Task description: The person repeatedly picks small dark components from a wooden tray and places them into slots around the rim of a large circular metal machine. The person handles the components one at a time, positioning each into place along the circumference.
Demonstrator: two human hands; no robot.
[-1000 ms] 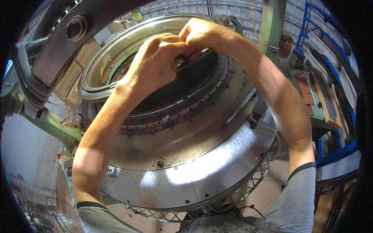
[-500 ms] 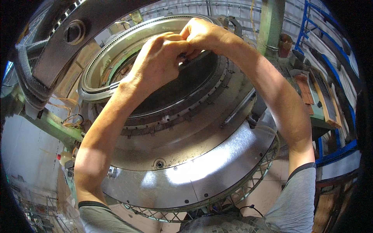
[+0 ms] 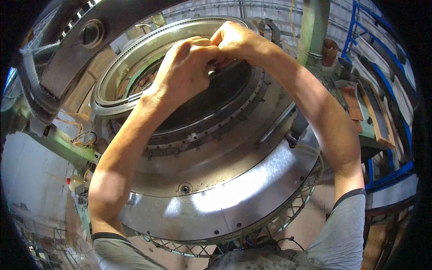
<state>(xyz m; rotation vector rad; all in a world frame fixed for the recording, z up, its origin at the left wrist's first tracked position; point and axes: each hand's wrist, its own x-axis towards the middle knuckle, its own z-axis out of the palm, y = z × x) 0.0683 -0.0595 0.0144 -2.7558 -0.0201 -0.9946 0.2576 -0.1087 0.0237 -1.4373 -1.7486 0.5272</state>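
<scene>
Both my arms reach over a large round machine with a polished metal apron [image 3: 180, 220]. My left hand [image 3: 191, 60] and my right hand [image 3: 236, 42] meet above the far part of its opening. The fingers of both are curled and pressed together, knuckles touching. What they pinch is hidden behind the knuckles; only a small pale spot shows under the left fingers. Below them lies the dark inside [image 3: 193, 105] of the machine. A pale toothed metal ring [image 3: 104, 81] surrounds the opening at the far left.
A dark machine arm [image 3: 67, 72] slants across the upper left. Behind the ring stands a green post [image 3: 312, 33]. At the right are a blue rack [image 3: 391, 173] and a bench with a wood-framed piece [image 3: 378, 112]. A lattice guard [image 3: 288, 220] runs below the apron.
Both hands stay together in nearly the same place, with only a slight shift of the left fingers. The view has moved very slightly.
</scene>
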